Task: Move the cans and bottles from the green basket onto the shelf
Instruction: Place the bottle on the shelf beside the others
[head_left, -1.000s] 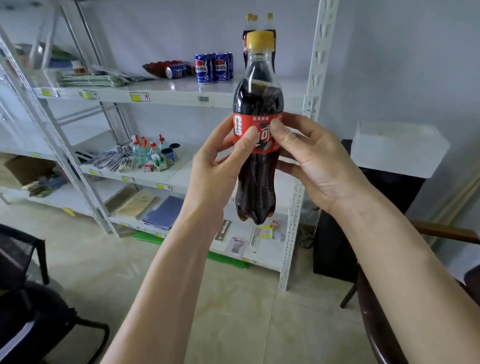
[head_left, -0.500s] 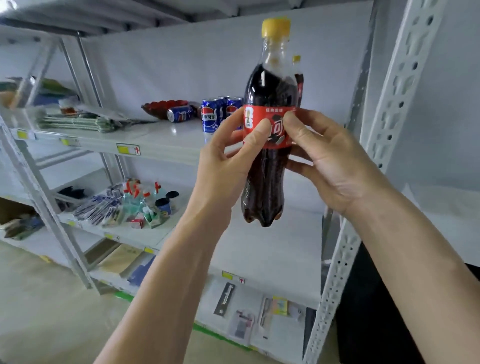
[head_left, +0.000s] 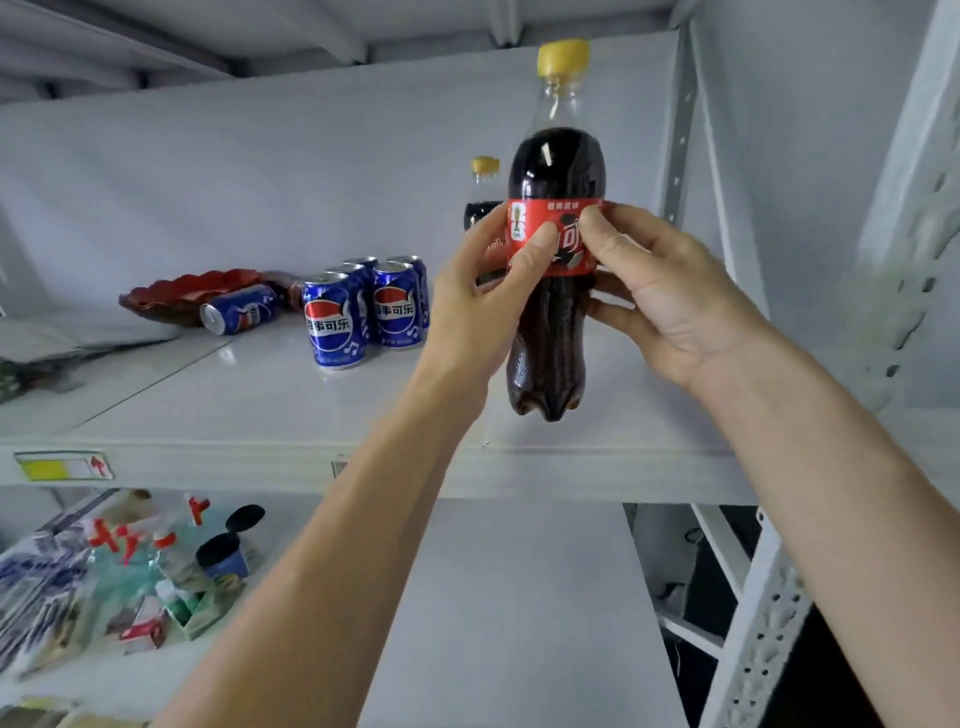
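Both hands holding a cola bottle up over the shelf

Head cam: the left hand and right hand are both gripping the bottle around its red label, thumbs pressing on the front and fingers curling round the back. It's hanging upright with its yellow cap on top, base floating clear above the shelf near the front edge, not touching it. Sitting behind it is a second bottle, partly hidden by the left hand. Off to the left a bunch of blue cans are standing together, and one more can is lying on its side beside a red dish.
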